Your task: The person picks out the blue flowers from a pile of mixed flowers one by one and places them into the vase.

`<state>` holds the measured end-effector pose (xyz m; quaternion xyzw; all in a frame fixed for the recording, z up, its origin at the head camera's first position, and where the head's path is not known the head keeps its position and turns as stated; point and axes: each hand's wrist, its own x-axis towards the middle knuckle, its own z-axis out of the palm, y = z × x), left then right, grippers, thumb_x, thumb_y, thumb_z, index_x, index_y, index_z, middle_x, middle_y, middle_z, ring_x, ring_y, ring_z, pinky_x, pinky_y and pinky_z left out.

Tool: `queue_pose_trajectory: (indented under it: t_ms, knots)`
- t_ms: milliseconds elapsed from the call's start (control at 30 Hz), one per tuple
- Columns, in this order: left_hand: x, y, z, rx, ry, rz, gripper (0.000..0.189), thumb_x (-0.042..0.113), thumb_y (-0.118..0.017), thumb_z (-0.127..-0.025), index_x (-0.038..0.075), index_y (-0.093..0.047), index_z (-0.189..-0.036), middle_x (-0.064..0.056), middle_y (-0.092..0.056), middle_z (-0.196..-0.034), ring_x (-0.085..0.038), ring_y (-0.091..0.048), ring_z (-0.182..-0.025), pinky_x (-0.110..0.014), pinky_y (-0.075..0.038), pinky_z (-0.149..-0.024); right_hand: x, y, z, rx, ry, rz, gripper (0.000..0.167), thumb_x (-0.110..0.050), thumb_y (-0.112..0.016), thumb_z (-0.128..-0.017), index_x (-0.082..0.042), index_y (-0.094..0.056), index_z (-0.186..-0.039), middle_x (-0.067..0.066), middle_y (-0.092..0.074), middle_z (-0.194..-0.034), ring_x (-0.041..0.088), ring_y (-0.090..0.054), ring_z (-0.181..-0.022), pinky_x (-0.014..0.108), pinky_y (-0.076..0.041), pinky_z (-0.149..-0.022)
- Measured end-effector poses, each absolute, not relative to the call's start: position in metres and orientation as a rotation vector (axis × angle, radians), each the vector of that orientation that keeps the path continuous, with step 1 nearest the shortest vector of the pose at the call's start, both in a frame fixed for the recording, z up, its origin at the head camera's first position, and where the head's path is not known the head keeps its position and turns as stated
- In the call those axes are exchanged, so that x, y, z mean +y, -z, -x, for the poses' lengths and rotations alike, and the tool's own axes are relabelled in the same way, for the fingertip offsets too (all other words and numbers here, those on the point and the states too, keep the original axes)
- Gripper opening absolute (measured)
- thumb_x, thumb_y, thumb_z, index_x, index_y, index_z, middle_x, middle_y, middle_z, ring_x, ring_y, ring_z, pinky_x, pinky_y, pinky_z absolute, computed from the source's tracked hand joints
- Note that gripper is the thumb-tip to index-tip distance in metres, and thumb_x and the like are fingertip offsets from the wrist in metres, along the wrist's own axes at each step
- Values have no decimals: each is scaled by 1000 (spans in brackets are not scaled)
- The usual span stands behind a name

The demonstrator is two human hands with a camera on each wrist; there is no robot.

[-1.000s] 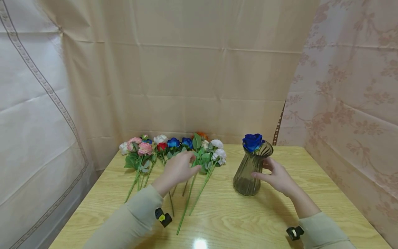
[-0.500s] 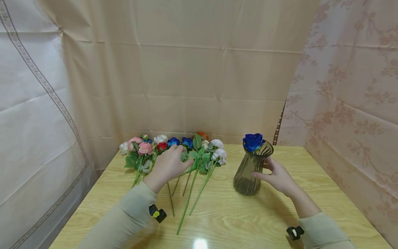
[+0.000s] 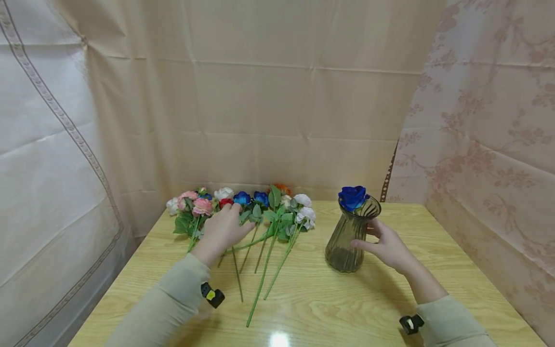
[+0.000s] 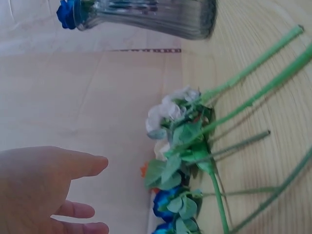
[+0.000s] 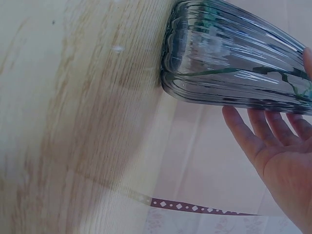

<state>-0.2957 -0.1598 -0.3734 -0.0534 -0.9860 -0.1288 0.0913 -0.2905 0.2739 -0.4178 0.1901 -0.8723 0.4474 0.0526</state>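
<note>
Glass vase (image 3: 342,248) stands on table (image 3: 303,313), blue rose (image 3: 352,198) in its mouth; right hand (image 3: 390,248) lightly grips it, probably for steadiness. Left hand (image 3: 222,232), fingers parted, empty, over flowers (image 3: 257,212) laid stems nearest, presumably for easy reach.

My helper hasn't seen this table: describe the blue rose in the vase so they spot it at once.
On the right of the wooden table, the right hand holds a ribbed glass vase. The blue rose shows at its mouth; unlike the other blue flowers, lying to the left, it stands in the vase.
</note>
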Motion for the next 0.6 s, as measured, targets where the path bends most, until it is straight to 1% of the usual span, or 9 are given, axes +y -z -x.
queue_pose_trajectory:
  t_ms: [167, 233, 300, 367, 433, 500, 533, 600]
  knots:
    - [-171, 381, 299, -2958, 398, 129, 79, 62, -61, -95, 4, -49, -146, -19, -55, -141, -39, -63, -112, -58, -55, -77, 274, 418, 291, -2655, -1362, -570, 93, -39, -79, -90, -19, -25, -163, 18, -45, -152, 47, -48, -132, 65, -47, -96]
    - [-174, 383, 300, -2976, 406, 112, 81, 61, -61, -95, 3, -46, -149, -21, -54, -142, -39, -63, -113, -57, -55, -77, 274, 418, 291, -2656, -1358, -571, 93, -39, -79, -91, -18, -25, -163, 19, -44, -152, 47, -48, -132, 65, -47, -96]
    - [-177, 385, 301, -2996, 414, 90, 84, 61, -61, -95, 2, -44, -151, -21, -55, -142, -39, -64, -111, -54, -56, -73, 274, 418, 290, -2655, -1357, -573, 93, -39, -79, -91, -17, -24, -163, 20, -44, -152, 48, -48, -131, 66, -46, -96]
    - [-180, 387, 302, -3013, 422, 67, 85, 60, -63, -94, 1, -43, -152, -21, -60, -136, -38, -67, -102, -51, -56, -66, 274, 418, 290, -2653, -1359, -575, 93, -39, -79, -91, -17, -25, -163, 20, -44, -152, 48, -48, -131, 65, -47, -96]
    - [-183, 390, 304, -3024, 428, 48, 82, 59, -64, -93, 0, -47, -148, -19, -66, -122, -34, -68, -89, -48, -54, -58, 274, 418, 291, -2654, -1360, -580, 93, -39, -79, -91, -16, -24, -163, 20, -44, -152, 48, -48, -132, 65, -47, -96]
    - [-185, 393, 305, -3034, 436, 37, 75, 59, -66, -93, 0, -55, -138, -15, -69, -105, -29, -67, -76, -45, -52, -53, 274, 418, 291, -2653, -1367, -575, 93, -39, -80, -90, -17, -26, -162, 19, -44, -153, 47, -48, -132, 65, -47, -96]
    - [-186, 396, 305, -3036, 434, 34, 72, 59, -66, -92, 0, -58, -133, -12, -69, -99, -27, -65, -72, -44, -51, -52, 274, 418, 291, -2652, -1367, -576, 93, -39, -80, -90, -17, -26, -162, 19, -44, -153, 47, -48, -132, 65, -47, -96]
    - [-188, 399, 306, -3048, 438, 24, 65, 59, -66, -92, 2, -62, -122, -9, -67, -91, -24, -63, -68, -44, -50, -51, 274, 418, 291, -2653, -1365, -581, 93, -38, -79, -91, -18, -25, -163, 19, -44, -153, 47, -48, -132, 65, -47, -96]
